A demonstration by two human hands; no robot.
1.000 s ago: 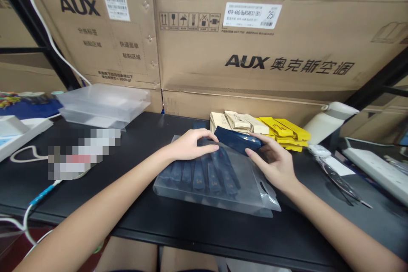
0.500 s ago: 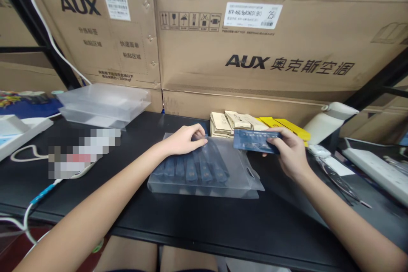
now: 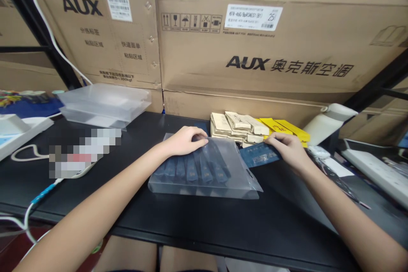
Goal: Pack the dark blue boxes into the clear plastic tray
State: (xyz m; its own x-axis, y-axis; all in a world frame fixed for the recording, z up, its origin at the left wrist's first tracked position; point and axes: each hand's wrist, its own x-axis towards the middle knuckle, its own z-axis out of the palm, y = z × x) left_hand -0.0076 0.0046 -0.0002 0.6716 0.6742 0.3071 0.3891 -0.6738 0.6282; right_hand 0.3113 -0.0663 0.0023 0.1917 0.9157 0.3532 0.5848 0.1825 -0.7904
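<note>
A frosted clear plastic bag (image 3: 204,189) lies flat on the black table, with several dark blue sachets (image 3: 191,170) fanned out inside it. My left hand (image 3: 188,140) is on the bag's far edge, fingers curled and thumb on top, gripping it. Its fingertips are partly hidden. My right hand (image 3: 287,146) pinches one more dark blue sachet (image 3: 259,155) by its far edge. That sachet is tilted beside the bag's right end, where the cut-out handle is; its left end overlaps the bag's edge, and I cannot tell whether it is inside.
Cream paper packets (image 3: 239,125) and yellow packets (image 3: 287,129) are piled behind the bag, near a white bottle (image 3: 330,121). Folded clear plastic (image 3: 105,100) lies at back left. White power strips (image 3: 376,170), cables and large cardboard boxes (image 3: 255,51) border the table.
My right hand has turned the blue sachet and lowered it slightly, shifting its grip from the sachet's right end to the far edge. My left hand stays nearly still on the bag.
</note>
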